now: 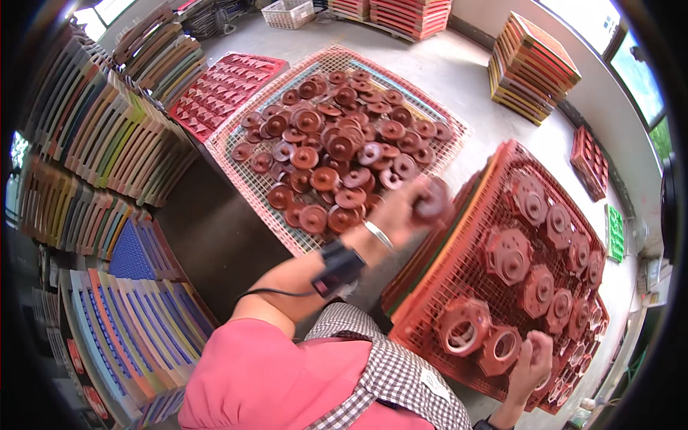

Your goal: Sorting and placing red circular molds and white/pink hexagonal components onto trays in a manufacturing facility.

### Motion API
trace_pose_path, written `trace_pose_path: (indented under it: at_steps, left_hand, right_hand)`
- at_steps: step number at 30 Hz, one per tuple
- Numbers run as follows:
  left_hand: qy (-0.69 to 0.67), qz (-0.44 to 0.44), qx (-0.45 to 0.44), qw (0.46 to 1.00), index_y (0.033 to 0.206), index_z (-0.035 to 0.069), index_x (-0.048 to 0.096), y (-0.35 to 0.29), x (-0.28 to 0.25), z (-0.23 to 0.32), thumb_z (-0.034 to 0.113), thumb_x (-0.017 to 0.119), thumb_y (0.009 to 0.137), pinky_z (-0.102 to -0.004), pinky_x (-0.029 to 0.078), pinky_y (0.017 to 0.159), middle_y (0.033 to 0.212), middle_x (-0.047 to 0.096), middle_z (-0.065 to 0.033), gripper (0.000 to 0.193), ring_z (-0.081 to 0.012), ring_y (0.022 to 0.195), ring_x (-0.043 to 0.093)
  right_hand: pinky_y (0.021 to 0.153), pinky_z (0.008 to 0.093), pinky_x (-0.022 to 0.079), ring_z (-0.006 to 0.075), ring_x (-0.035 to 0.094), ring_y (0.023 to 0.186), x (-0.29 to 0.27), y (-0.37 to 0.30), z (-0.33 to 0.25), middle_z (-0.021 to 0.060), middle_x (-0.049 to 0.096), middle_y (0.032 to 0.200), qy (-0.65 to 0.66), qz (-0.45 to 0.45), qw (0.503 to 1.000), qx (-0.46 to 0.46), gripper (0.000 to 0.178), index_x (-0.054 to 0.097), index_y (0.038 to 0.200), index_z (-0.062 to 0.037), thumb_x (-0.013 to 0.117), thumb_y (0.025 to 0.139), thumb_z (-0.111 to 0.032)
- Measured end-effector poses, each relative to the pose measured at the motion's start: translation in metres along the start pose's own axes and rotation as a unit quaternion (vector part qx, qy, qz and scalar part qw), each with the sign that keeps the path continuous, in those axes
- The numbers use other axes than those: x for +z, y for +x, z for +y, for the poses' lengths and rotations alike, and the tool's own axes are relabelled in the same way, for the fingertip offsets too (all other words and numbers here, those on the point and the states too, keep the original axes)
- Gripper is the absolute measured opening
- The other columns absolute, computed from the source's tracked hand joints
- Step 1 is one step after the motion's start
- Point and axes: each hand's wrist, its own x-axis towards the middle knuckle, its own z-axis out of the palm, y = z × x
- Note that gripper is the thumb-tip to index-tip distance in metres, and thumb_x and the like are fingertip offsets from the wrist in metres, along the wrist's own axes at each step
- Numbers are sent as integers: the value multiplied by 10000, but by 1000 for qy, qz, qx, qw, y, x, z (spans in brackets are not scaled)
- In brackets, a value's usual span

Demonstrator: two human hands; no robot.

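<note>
My left hand (pixel 407 206) is closed around a reddish-brown round lid (pixel 432 201), held between the lid pile and the red crate and a little blurred. A heap of similar knobbed round lids (pixel 325 178) lies on a mesh tray (pixel 251 193) ahead of me. To the right, a red mesh crate (pixel 423 315) bears rows of octagonal brown pieces. Several, like this octagonal piece (pixel 509 255), have a round lid on top. Others, such as this open octagonal piece (pixel 462 327), show a round hole. My right hand (pixel 532 360) hovers by the near row, fingers curled; whatever they may hold is hidden.
Stacked trays (pixel 136 322) line the left side. A red tray of angular pieces (pixel 226 93) sits beyond the lid tray. Another tray stack (pixel 534 68) stands at the far right, with a small red crate (pixel 590 163) and a green crate (pixel 615 233) along the wall.
</note>
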Motion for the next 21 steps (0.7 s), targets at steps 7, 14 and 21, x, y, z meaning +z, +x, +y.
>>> trace_pose_path:
  at_steps: [7, 14, 21]
  left_hand:
    - [213, 280, 256, 900, 823, 113, 532, 73, -196, 232, 332, 540, 829, -400, 527, 518, 832, 618, -38, 219, -202, 698, 623]
    - [589, 306, 241, 708, 870, 26, 666, 125, -283, 309, 397, 572, 798, -284, 435, 737, 814, 659, -86, 390, -154, 781, 590]
    - [624, 380, 184, 658, 888, 79, 665, 118, -353, 354, 569, 428, 793, -343, 417, 805, 903, 635, -183, 552, -311, 925, 584]
  right_hand:
    - [543, 180, 382, 52, 446, 617, 46, -12, -38, 4, 496, 782, -31, 0, 997, 65, 62, 532, 871, 4, 519, 856, -54]
    - [528, 199, 417, 84, 508, 603, 82, -6, -95, 51, 531, 757, -33, -58, 996, 56, 38, 554, 812, 27, 539, 811, -8]
    - [535, 215, 419, 101, 511, 609, 91, -4, -106, 58, 530, 730, -33, -25, 994, 103, 42, 567, 812, 28, 546, 795, -5]
